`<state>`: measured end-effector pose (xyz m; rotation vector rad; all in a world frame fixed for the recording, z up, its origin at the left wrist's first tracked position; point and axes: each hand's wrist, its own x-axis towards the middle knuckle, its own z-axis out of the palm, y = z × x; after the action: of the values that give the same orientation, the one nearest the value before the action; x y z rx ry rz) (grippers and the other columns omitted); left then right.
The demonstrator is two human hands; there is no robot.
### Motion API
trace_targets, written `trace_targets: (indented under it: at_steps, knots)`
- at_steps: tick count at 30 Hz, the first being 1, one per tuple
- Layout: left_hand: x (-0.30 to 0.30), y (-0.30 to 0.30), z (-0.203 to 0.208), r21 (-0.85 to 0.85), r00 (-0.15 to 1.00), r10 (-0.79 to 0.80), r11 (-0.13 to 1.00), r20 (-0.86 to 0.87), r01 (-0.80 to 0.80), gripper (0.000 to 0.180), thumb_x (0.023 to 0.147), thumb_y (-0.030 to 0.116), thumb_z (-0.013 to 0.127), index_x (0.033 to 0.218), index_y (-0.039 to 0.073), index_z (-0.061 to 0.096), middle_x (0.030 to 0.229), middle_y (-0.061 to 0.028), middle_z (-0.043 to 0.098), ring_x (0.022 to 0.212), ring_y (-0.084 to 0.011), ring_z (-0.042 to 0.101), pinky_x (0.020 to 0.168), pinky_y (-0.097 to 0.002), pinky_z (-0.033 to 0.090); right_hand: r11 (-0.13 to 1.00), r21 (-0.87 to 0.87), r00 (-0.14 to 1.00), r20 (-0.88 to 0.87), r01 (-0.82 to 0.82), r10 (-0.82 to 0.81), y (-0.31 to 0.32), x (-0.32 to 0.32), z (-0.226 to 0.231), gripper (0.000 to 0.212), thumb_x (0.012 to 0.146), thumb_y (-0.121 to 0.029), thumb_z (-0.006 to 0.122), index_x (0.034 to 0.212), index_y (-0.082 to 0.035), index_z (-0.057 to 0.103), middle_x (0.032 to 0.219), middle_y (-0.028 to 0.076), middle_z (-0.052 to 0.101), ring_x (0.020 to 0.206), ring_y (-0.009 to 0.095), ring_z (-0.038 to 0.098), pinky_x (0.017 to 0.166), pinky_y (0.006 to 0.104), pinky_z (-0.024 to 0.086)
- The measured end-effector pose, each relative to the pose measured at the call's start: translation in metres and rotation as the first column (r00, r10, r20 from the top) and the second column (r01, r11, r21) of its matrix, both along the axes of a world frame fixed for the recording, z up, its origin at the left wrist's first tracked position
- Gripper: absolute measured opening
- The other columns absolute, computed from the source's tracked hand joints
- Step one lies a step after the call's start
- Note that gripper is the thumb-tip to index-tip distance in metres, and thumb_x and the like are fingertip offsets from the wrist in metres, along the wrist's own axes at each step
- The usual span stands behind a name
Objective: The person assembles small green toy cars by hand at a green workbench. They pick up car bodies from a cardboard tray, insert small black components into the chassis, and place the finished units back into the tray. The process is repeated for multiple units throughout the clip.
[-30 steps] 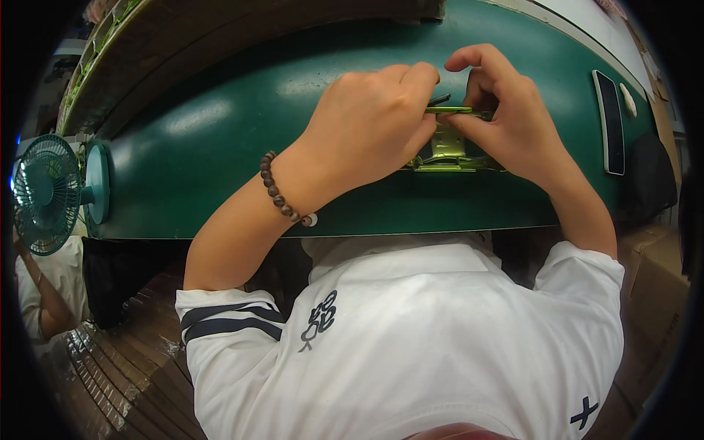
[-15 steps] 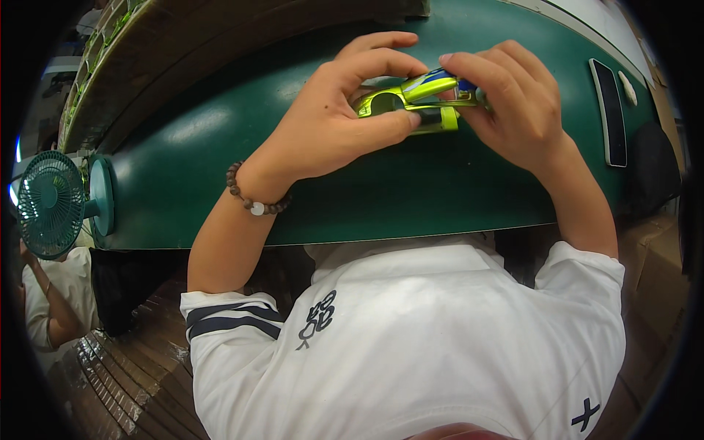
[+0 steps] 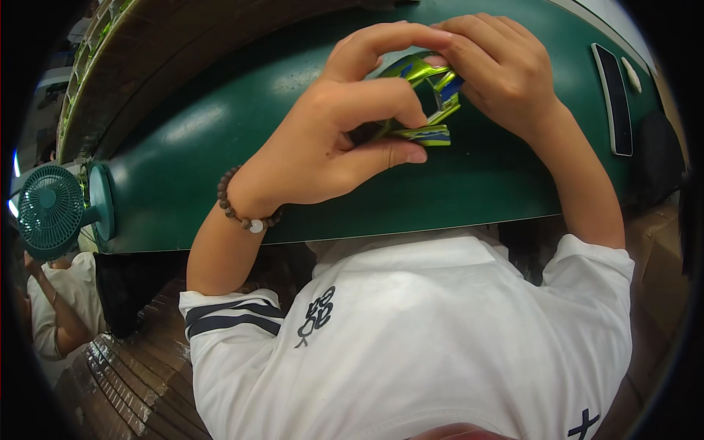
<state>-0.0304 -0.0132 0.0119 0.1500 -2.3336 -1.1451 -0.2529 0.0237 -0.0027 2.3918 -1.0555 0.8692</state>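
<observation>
Above the green table [image 3: 176, 191], both hands are on a glossy lime-green and blue shell [image 3: 416, 71] with openings in it, like a toy car body. My left hand [image 3: 315, 139], with a beaded bracelet at its wrist, grips the shell's left side; its thumb lies below and its index finger arches over the top. At the upper right edge, my right hand [image 3: 510, 77] pinches the shell, its thumb and fingertips close to the left index fingertip. Fingers hide much of the shell's far and left sides.
A smartphone [image 3: 612, 99] and a small white object [image 3: 631, 75] lie at the right end of the table. Beyond them is a black item [image 3: 656, 158]. A green fan [image 3: 51, 202] stands at the left edge, near another person's arm [image 3: 66, 315]. A dark ledge [image 3: 183, 44] runs along the back.
The shell has been turned and tilted, so its openings now show. My right hand has moved up and slightly left; my left index finger now reaches over to it.
</observation>
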Motion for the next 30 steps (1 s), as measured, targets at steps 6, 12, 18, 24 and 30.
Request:
trace_targets:
  at_steps: [6,12,18,24,30]
  knots:
    - [-0.005,0.006,-0.012,-0.175,0.99,0.142,0.974,-0.018,-0.143,0.02,0.064,0.006,0.076,0.075,0.006,0.059,0.138,-0.0126,0.041,0.114,-0.0326,0.051,0.089,-0.0385,0.047,0.986,0.144,0.995,0.064,-0.087,0.078,0.006,0.001,0.0,0.036,0.064,-0.004,0.069,0.099,-0.003,0.064,0.099,0.01,0.063,0.089,0.028,0.061,0.072,0.0359,0.049]
    - [-0.006,0.005,-0.013,-0.439,0.973,0.231,0.872,-0.018,-0.215,0.017,0.067,0.01,0.072,0.073,0.002,0.058,0.133,-0.0171,0.046,0.112,-0.0339,0.053,0.088,-0.0394,0.048,0.965,0.189,0.983,0.03,-0.182,0.179,0.038,-0.017,0.006,0.031,0.062,-0.024,0.076,0.084,-0.008,0.061,0.078,0.005,0.055,0.07,0.021,0.053,0.057,0.0325,0.042]
    - [-0.004,-0.016,-0.033,-0.589,0.993,0.116,0.802,-0.015,-0.102,0.018,0.072,0.007,0.071,0.087,0.002,0.062,0.138,-0.0355,0.031,0.12,-0.0389,0.048,0.095,-0.0397,0.045,0.898,0.427,0.994,0.086,-0.104,0.074,0.038,-0.001,-0.008,0.029,0.063,-0.026,0.075,0.078,-0.007,0.058,0.073,0.004,0.05,0.065,0.022,0.052,0.055,0.0334,0.044]
    - [-0.009,0.01,-0.02,-0.449,0.96,0.279,0.862,0.028,-0.237,0.018,0.063,0.01,0.072,0.068,0.001,0.057,0.131,-0.0143,0.05,0.112,-0.0353,0.053,0.086,-0.0418,0.049,0.897,0.425,0.991,0.113,-0.118,0.077,0.04,0.009,-0.016,0.022,0.065,-0.018,0.072,0.072,-0.007,0.054,0.07,0.004,0.048,0.063,0.02,0.051,0.05,0.0317,0.042]
    - [-0.015,0.02,-0.028,-0.525,0.931,0.354,0.81,0.085,-0.26,0.016,0.063,0.004,0.072,0.07,0.001,0.057,0.118,-0.0133,0.057,0.112,-0.0377,0.052,0.094,-0.0466,0.044,0.896,0.406,0.972,0.211,-0.179,0.099,0.038,0.014,-0.021,0.015,0.061,-0.007,0.067,0.067,-0.006,0.053,0.065,0.004,0.047,0.057,0.019,0.05,0.047,0.0312,0.041]
